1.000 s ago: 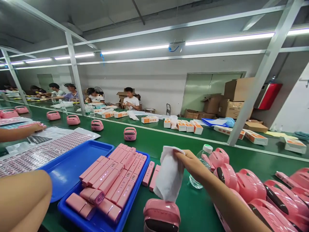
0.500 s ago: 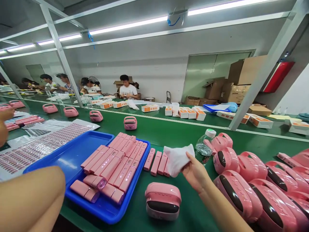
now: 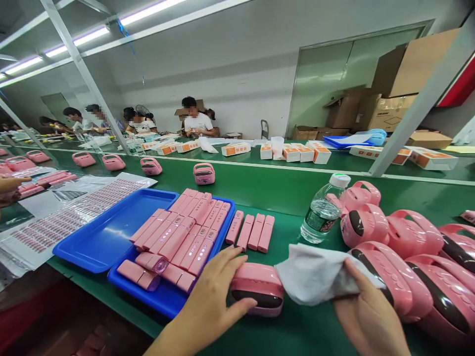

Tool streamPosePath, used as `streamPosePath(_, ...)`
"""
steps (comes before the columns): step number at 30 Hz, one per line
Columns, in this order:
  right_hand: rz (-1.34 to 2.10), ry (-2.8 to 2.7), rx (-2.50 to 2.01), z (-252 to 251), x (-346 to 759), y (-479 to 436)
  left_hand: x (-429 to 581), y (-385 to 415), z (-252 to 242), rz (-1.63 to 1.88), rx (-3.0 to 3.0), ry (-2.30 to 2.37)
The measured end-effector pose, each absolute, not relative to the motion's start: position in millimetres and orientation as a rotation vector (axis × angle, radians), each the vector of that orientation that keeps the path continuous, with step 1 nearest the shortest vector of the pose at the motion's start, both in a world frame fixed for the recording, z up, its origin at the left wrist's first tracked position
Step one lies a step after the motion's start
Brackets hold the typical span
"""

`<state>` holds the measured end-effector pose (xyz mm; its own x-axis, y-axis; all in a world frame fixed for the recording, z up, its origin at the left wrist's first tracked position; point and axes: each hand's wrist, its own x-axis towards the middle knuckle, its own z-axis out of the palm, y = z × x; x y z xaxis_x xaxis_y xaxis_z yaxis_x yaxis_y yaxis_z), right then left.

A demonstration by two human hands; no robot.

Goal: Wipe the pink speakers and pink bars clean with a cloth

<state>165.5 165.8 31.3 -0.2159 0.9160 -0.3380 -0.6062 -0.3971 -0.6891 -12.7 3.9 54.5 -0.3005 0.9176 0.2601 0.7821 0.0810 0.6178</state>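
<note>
while the right hand (image 3: 371, 316) pinches the white cloth (image 3: 315, 277) at the right end of the pink case (image 3: 258, 279) on the green bench (image 3: 297, 333), the left hand (image 3: 211, 291) curves loosely around its left end, contact unclear, so it looks like a steady-the-case step, calling for firmer left fingers.

Bright white tube lights (image 3: 148, 11) line the upper left, before a plain pale grey wall (image 3: 237, 64). 3 straight white posts (image 3: 86, 74) rise along the long, smooth green counter (image 3: 245, 185). Beyond its far edge are a round dark fan (image 3: 143, 110) toward the left, and toward the right a pale green double door (image 3: 322, 79) and stacked brown cardboard boxes (image 3: 425, 64).
</note>
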Motion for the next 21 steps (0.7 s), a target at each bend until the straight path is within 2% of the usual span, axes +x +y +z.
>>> streamPosePath(5,1.533,-0.725,-0.935,42,172,165,-5,20,44,0.936,1.565,2.194)
streamPosePath(8,1.537,-0.948,-1.003,31,173,169,9,12,57,0.591,1.610,2.439)
streamPosePath(10,1.524,-1.132,-1.046,20,173,171,14,8,63,0.490,1.580,2.459)
streamPosePath(12,1.495,-1.300,-1.059,10,171,170,16,8,60,0.630,1.537,2.321)
streamPosePath(18,1.460,-1.651,-0.892,-15,153,148,21,20,32,1.481,1.090,1.578)
streamPosePath(21,1.414,-1.876,-0.674,-27,149,134,25,24,31,1.638,0.949,1.486)
